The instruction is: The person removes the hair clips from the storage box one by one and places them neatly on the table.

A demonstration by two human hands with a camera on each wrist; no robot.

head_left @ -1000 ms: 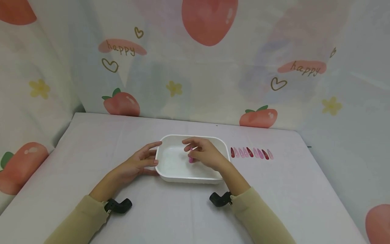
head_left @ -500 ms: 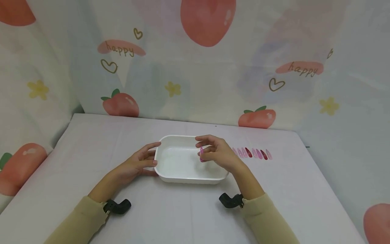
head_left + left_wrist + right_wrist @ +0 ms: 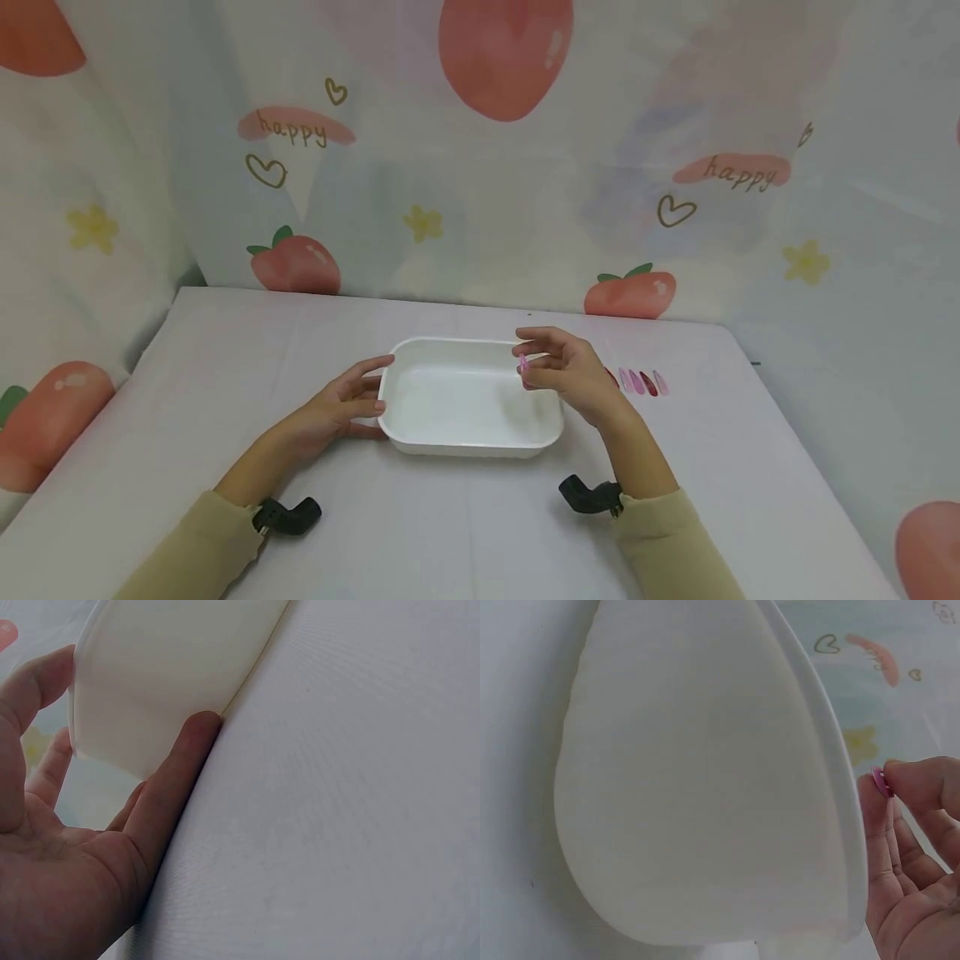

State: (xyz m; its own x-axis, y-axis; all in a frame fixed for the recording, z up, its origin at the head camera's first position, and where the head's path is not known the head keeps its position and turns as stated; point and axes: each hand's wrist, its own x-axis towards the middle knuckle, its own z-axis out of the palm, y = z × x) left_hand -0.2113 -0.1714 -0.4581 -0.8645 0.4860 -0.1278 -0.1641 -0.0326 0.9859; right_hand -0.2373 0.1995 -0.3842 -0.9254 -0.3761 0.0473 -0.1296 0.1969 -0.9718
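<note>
In the head view a white rectangular tray [image 3: 442,408] stands on the table, its inside bare. My left hand [image 3: 330,412] is at the tray's left end, fingers spread and fairly straight, fingertips touching the rim and outer wall. The left wrist view has one finger [image 3: 169,780] low along that wall, down by the tabletop. Over the tray's right end, my right hand [image 3: 577,379] pinches a pink snap hair clip [image 3: 523,367] between thumb and index finger. The right wrist view has this clip [image 3: 883,782] just beyond the tray's rim.
Several pink and red hair clips [image 3: 637,382] lie in a row to the right of the tray, partly hidden behind my right hand. A white cloth covers the table [image 3: 375,533]. A printed fabric backdrop [image 3: 487,200] rises behind it.
My right hand has moved right from over the tray's middle to its right end, the hair clip still pinched. It covers more of the row now. The left hand stays at the tray.
</note>
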